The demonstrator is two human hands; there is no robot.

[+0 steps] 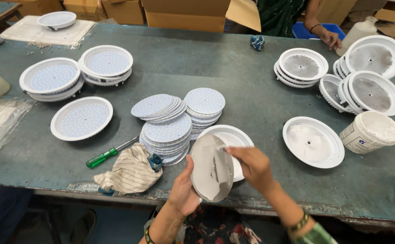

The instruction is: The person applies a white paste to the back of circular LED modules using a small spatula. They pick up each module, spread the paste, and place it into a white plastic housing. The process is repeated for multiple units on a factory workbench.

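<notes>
Plainly, the whole matter turned on how the round disc [212, 168] stood between the two hands. The left hand [183, 192] clasped it at its lower left rim, thumb up along the edge, so that the disc was held off the table [251, 90], tilted nearly on edge with its grey, paste-smeared back facing the camera. Its longer visible axis ran from upper left down to lower right. The right hand [251, 165] came in from the right and sat closer to the smeared middle — fingers pinched round a small, thin applicator whose tip touched the disc near its upper centre; the tool itself was too blurred to name more exactly.

Directly behind the disc, just beyond both hands, lay a white round housing [231, 138] on the table, partly hidden by the disc. To the left of it stood fanned stacks of dotted LED discs [168, 131], and beside those a striped cloth [132, 171] and a green-handled screwdriver [102, 157]. Well off to the right sat a housing with white paste [313, 142] in its pan and an open tub of white paste [371, 131] — nearer the right hand than the left. Another person's hand [332, 38] rested at the far edge, apart from this work.
</notes>
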